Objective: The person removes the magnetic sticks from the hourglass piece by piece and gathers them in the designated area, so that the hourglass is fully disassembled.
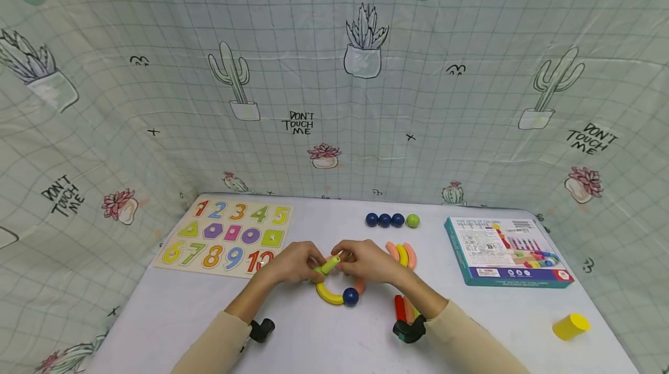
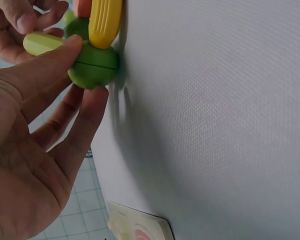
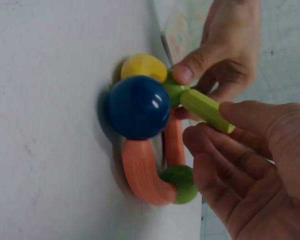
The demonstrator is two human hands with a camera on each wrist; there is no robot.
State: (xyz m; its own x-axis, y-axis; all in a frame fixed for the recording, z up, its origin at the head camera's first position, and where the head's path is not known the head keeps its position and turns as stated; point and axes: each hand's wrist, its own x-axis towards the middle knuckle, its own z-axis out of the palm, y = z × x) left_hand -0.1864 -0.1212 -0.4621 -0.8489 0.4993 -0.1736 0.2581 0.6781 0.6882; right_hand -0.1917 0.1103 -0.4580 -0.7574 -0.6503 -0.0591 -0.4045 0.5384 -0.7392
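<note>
My left hand (image 1: 294,261) holds a green ball (image 2: 95,67) between thumb and fingers. With thumb and fingertips, my right hand (image 3: 255,160) pinches a light green stick (image 3: 207,111), which stands up at a slant from that ball. A yellow curved piece (image 1: 328,294) runs from the held ball to a dark blue ball (image 1: 351,297) at the near side. From the blue ball, a coral curved piece (image 3: 144,172) bends round to a second green ball (image 3: 181,184). Together these form a ring on the table; its far side is partly hidden by my hands.
A number-and-shape board (image 1: 241,234) lies left. Behind the hands sits a row of blue balls (image 1: 384,220) ending in a green ball (image 1: 413,220). Curved pieces (image 1: 402,255) and straight sticks (image 1: 400,308) lie right, beside a box (image 1: 509,252) and yellow cylinder (image 1: 571,326).
</note>
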